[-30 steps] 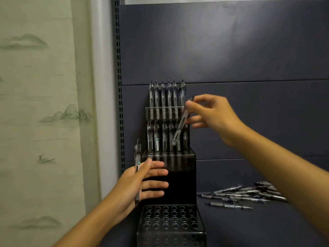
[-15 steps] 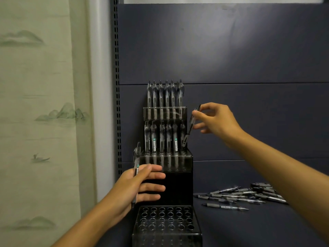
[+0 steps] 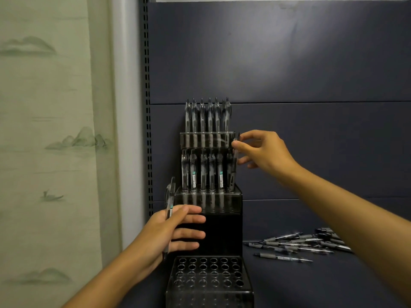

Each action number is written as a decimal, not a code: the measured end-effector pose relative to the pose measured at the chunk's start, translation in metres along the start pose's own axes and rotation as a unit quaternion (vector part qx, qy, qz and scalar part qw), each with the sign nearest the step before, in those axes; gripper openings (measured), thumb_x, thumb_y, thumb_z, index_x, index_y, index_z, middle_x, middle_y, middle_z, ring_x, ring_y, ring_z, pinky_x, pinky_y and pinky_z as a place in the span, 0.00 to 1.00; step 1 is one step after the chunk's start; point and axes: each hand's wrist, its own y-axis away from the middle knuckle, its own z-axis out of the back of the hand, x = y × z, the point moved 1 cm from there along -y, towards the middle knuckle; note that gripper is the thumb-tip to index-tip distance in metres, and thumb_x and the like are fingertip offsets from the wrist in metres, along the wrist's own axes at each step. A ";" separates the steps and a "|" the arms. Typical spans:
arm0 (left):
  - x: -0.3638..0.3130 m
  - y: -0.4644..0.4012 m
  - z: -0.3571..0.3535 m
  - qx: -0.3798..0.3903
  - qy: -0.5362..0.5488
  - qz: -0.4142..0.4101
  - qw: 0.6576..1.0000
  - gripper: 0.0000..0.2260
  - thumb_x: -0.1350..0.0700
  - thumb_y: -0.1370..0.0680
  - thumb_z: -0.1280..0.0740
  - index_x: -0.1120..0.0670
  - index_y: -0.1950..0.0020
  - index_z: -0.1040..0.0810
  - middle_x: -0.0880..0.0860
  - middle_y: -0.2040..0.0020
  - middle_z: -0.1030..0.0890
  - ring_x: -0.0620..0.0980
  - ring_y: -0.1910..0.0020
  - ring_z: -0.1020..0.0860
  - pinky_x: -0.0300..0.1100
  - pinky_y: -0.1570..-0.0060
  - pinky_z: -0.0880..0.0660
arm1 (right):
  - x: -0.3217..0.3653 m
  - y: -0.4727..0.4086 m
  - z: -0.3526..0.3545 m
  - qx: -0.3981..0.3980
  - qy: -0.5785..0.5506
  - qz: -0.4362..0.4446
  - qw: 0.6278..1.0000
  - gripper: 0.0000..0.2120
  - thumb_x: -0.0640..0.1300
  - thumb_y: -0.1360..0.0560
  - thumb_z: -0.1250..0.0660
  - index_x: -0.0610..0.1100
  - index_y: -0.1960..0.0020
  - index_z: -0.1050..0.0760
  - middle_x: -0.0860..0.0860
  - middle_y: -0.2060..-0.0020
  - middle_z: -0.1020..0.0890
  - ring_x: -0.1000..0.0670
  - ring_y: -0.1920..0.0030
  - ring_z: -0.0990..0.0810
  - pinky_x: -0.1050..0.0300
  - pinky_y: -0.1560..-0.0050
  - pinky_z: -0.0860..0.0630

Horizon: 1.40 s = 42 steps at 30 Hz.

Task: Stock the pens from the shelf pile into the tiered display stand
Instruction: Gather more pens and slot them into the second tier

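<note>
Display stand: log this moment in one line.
right hand: seating pen in middle tier | left hand: holds spare pen | bottom tier: empty | shelf pile: remains

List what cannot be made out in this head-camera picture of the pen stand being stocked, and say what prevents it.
- Pen labels, head view: print too small to read.
- Tip of the pen pinched by the right hand: whether it sits in its hole is unclear, neighbouring pens and dim light obscure it.
- Lower end of the pen held by the left hand: hidden behind the palm.
- Display stand base: cut off by the bottom edge.
</note>
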 end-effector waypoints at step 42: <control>-0.024 -0.003 -0.017 0.018 0.021 -0.026 0.999 0.11 0.56 0.18 0.39 0.58 0.44 0.19 0.57 0.50 0.14 0.56 0.55 0.14 0.44 0.61 0.17 | 0.054 0.046 -0.062 0.195 0.132 0.093 0.967 0.12 0.56 0.27 0.27 0.49 0.49 0.18 0.54 0.60 0.15 0.58 0.59 0.17 0.67 0.58 0.22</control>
